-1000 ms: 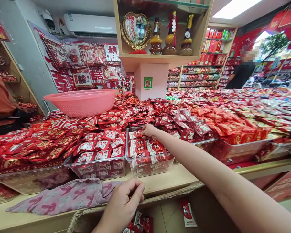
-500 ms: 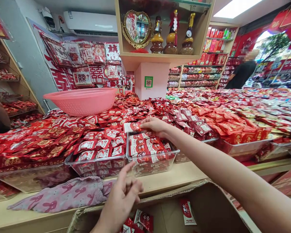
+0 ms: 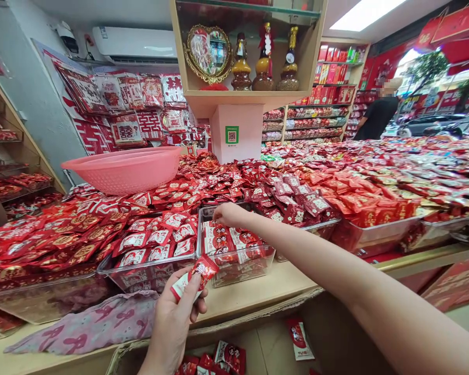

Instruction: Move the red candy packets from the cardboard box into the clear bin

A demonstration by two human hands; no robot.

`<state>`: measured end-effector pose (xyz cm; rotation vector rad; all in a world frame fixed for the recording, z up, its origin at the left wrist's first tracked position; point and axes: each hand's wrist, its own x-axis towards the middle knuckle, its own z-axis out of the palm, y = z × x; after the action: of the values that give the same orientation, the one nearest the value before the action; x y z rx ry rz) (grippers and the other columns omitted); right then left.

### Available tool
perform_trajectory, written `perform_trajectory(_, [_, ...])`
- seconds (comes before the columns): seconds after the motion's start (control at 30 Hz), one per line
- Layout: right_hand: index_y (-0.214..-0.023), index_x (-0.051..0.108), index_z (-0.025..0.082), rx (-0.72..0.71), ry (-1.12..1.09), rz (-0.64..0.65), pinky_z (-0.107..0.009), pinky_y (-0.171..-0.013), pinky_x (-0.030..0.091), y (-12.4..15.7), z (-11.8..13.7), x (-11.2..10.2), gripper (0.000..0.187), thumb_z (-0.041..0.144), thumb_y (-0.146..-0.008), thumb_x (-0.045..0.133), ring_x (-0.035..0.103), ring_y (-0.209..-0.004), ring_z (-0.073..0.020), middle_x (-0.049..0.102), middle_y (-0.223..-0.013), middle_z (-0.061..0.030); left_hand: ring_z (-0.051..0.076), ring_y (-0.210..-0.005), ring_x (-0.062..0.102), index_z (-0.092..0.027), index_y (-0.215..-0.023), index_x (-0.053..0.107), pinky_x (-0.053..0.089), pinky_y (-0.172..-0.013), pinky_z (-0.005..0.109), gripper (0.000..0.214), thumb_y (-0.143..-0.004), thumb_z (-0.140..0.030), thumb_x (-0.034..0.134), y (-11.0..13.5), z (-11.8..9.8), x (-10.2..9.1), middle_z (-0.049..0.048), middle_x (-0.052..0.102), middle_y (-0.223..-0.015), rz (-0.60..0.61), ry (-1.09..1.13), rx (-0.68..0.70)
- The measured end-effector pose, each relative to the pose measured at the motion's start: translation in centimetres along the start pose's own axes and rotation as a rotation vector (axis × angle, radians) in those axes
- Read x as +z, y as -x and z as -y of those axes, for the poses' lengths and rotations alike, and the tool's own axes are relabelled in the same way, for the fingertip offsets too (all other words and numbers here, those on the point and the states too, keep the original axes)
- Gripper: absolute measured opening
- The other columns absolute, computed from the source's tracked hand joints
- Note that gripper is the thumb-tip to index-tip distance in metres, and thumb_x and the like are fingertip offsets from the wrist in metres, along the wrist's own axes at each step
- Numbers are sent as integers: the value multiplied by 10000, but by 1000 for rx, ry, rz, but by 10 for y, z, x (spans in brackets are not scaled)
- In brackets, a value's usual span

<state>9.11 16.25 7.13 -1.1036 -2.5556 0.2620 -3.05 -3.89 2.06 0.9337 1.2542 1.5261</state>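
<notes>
My left hand [image 3: 177, 307] pinches a small red and white wrapped packet [image 3: 194, 278] between thumb and fingers, in front of the clear bins. My right hand [image 3: 230, 214] reaches into the back of a clear plastic bin [image 3: 242, 268], its fingers curled downward. Whatever those fingers hold is hidden behind the knuckles. Rows of red and white packets [image 3: 221, 240] printed with small figures fill the front of that bin. Below, an open cardboard box [image 3: 263, 338] contains a few more packets, one loose packet [image 3: 300, 339] lying apart on its right side.
A neighbouring clear bin [image 3: 148, 271] holds similar white-faced packets. A pink plastic basket [image 3: 123, 169] rests on the heaped packets behind. On the ledge lies a crumpled pink cloth [image 3: 86, 323]. Above the display hangs a wooden shelf [image 3: 242, 96]. A person [image 3: 379, 112] stands at the far right.
My left hand, previously with no packet in it, now holds one. My right hand has lowered into the bin, and the packet it held above it is out of sight. The view has shifted slightly.
</notes>
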Motion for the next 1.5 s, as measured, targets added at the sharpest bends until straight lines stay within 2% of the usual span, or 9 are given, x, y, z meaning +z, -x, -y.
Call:
perform_trajectory(0.17, [-849, 664, 176, -31, 80, 81, -201, -629, 375, -16, -7, 15, 208, 170, -650, 607, 565, -759, -161, 653, -835, -35, 59, -367, 488, -168, -885, 513, 298, -325, 106, 353, -633, -378, 642, 2, 0, 3, -34, 598, -497, -18, -42, 5])
perform_trajectory(0.47, [-876, 630, 139, 65, 195, 62, -236, -603, 369, -23, -8, 18, 219, 275, -729, 542, 570, -771, -199, 640, -866, -100, 65, -375, 499, -171, -888, 506, 314, -324, 113, 374, -627, -402, 640, -2, 4, -1, -31, 605, -498, 20, -104, -20])
perform_trajectory(0.7, [-867, 622, 145, 91, 187, 102, -215, -606, 366, -9, -1, 0, 209, 275, -736, 524, 563, -782, -169, 638, -878, -70, 68, -377, 505, -173, -885, 508, 319, -319, 118, 375, -624, -405, 642, -4, 5, -2, -37, 602, -501, 51, -123, -31])
perform_trajectory(0.9, [-831, 629, 152, 127, 150, 256, -198, -517, 361, 9, 4, -12, 381, 472, -625, 610, 564, -696, -152, 643, -819, -49, 69, -379, 505, -173, -889, 510, 324, -324, 119, 376, -627, -409, 638, -2, 6, 0, -38, 603, -491, 57, -162, -23])
perform_trajectory(1.03, [-883, 619, 131, 158, 158, 271, -200, -525, 363, 9, 8, -7, 406, 437, -616, 635, 564, -704, -154, 638, -848, -67, 67, -385, 504, -174, -889, 509, 322, -328, 114, 364, -637, -407, 632, -2, 6, 1, -38, 600, -491, 56, -186, -9])
perform_trajectory(1.17, [-852, 632, 135, 166, 162, 266, -195, -530, 361, 5, 10, -5, 349, 419, -650, 614, 568, -705, -149, 644, -824, -61, 68, -379, 503, -171, -885, 511, 318, -324, 116, 372, -629, -412, 633, -1, 6, 1, -36, 599, -491, 58, -205, -3])
perform_trajectory(1.5, [-906, 626, 144, 121, 197, 209, -206, -571, 368, 8, 10, -4, 301, 361, -708, 562, 577, -766, -174, 646, -866, -72, 59, -366, 493, -173, -864, 516, 293, -324, 104, 330, -643, -394, 621, 3, 4, 6, -50, 583, -474, 72, -227, 8])
